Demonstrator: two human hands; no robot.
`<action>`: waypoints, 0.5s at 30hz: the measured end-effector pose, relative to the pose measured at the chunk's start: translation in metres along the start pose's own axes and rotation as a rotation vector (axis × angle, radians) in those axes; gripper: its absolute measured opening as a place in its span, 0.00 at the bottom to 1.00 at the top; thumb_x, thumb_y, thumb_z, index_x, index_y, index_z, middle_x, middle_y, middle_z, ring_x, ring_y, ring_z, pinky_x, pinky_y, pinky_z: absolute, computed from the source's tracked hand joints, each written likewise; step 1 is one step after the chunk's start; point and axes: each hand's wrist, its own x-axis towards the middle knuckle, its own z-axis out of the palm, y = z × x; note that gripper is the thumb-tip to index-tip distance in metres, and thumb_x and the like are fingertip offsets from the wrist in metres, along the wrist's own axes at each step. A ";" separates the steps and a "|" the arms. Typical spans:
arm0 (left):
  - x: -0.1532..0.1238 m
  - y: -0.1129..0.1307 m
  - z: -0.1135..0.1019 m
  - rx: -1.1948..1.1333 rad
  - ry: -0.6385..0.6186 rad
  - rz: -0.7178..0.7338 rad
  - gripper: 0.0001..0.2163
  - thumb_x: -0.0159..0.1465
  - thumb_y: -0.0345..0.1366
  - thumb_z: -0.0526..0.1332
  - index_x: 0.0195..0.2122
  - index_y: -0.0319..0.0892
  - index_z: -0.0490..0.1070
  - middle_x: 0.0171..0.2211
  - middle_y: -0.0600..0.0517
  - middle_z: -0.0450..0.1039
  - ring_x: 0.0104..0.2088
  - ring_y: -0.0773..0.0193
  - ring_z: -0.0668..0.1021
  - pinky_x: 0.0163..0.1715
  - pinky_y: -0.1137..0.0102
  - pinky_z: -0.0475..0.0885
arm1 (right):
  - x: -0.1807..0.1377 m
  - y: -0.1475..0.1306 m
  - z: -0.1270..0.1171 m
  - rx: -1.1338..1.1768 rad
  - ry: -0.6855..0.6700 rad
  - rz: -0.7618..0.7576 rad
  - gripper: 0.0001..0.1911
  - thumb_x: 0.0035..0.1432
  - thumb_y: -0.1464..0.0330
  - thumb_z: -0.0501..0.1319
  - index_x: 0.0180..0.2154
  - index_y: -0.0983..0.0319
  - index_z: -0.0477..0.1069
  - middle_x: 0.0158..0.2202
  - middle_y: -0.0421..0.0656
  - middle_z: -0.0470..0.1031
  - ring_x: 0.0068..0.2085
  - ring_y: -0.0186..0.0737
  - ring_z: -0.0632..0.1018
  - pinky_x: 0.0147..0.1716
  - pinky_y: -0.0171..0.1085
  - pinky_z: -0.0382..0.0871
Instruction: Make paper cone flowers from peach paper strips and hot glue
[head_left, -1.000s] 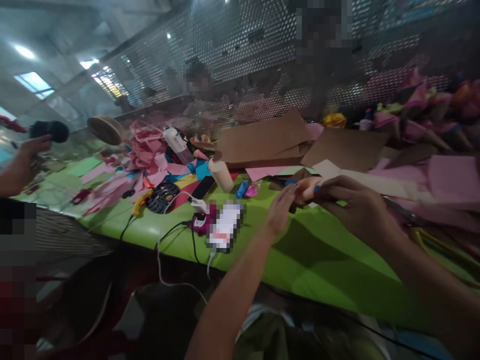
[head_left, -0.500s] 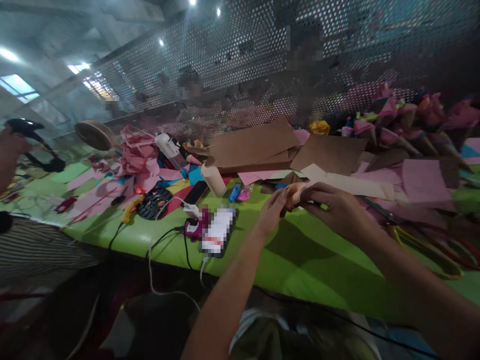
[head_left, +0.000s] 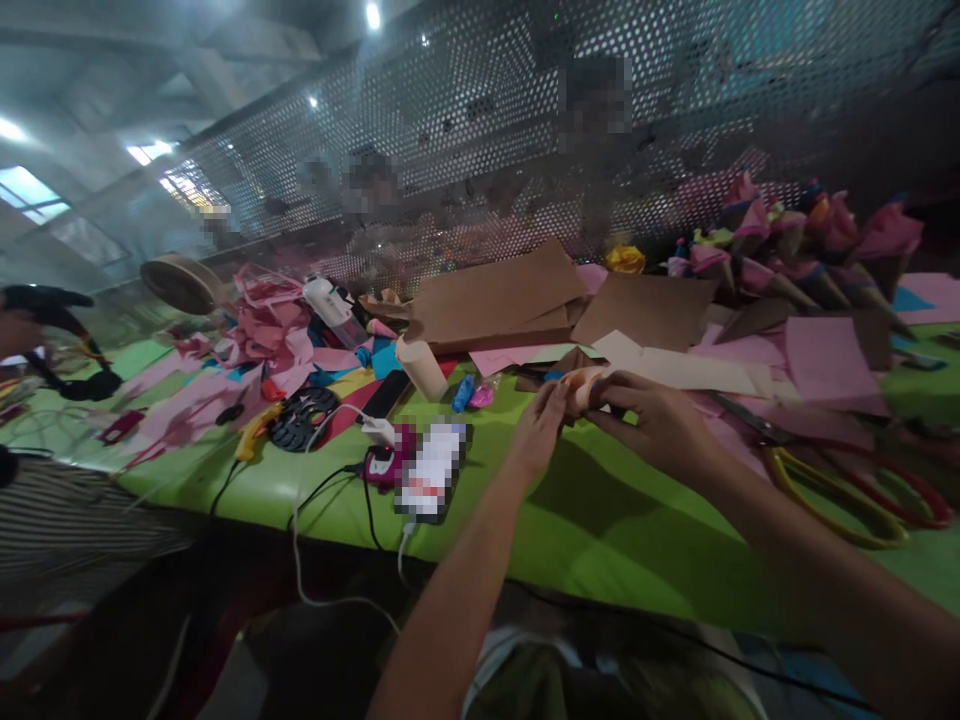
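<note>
Both my hands meet over the green table (head_left: 615,530) around a small pale orange rolled piece (head_left: 583,385). My left hand (head_left: 536,432) reaches up from below, fingers together and touching the piece's left side. My right hand (head_left: 654,425) comes in from the right, its fingers curled and pinched round the piece. A bit of blue shows at the piece's near end. Just beyond the hands lie cream and pink paper sheets (head_left: 679,368) and brown cardboard (head_left: 499,300).
A phone on a cable (head_left: 427,470) lies left of my hands. Scissors with yellow and red handles (head_left: 840,480) lie to the right. Pink paper scraps (head_left: 270,330), a glue bottle (head_left: 330,300) and a paper cup (head_left: 420,368) crowd the left; paper cones (head_left: 787,260) at back right. Another person's hand (head_left: 15,330) far left.
The view has swung right and down a little, bringing the scissors into sight. My hands stay joined on the pale orange piece. The person at far left has shifted a dark tool.
</note>
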 end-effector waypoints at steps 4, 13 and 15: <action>0.000 -0.001 0.000 0.047 -0.003 0.019 0.20 0.65 0.57 0.59 0.40 0.43 0.75 0.36 0.50 0.74 0.39 0.60 0.74 0.41 0.67 0.70 | 0.000 -0.002 0.001 0.011 0.006 0.016 0.08 0.62 0.67 0.61 0.31 0.58 0.76 0.36 0.46 0.80 0.35 0.42 0.81 0.33 0.37 0.76; -0.002 0.003 -0.001 -0.042 -0.060 0.003 0.19 0.64 0.56 0.60 0.35 0.44 0.71 0.27 0.54 0.64 0.27 0.67 0.66 0.27 0.71 0.61 | 0.001 0.002 0.003 -0.001 0.029 0.002 0.09 0.58 0.73 0.60 0.31 0.57 0.78 0.39 0.46 0.81 0.39 0.44 0.83 0.37 0.39 0.77; -0.001 0.002 -0.001 -0.073 -0.061 -0.010 0.20 0.63 0.57 0.60 0.36 0.43 0.71 0.26 0.55 0.63 0.26 0.68 0.64 0.25 0.72 0.58 | 0.001 0.002 0.001 0.004 0.012 -0.015 0.09 0.59 0.73 0.59 0.32 0.58 0.78 0.39 0.46 0.81 0.39 0.44 0.83 0.37 0.39 0.77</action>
